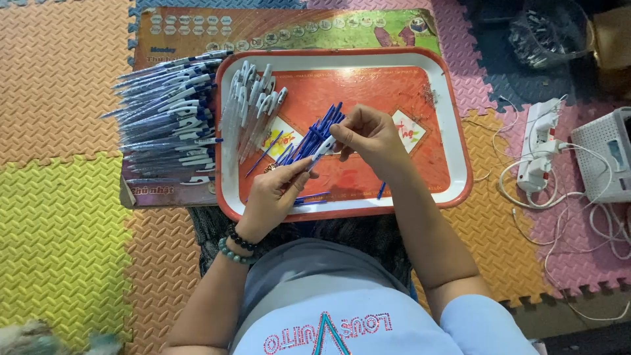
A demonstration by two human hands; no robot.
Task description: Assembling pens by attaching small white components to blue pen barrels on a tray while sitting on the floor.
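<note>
Left hand (276, 190) grasps pen barrel (319, 152); right hand (368, 135) pinches its tip over tray (460, 158) centre. Likely assembly step; next needs straight seating.

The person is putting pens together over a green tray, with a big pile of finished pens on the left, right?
Not quite: the tray is red-orange with a white rim, not green. The head view shows it. Both the left hand and right hand do hold a pen over it, and the pile of pens lies on the left.
</note>
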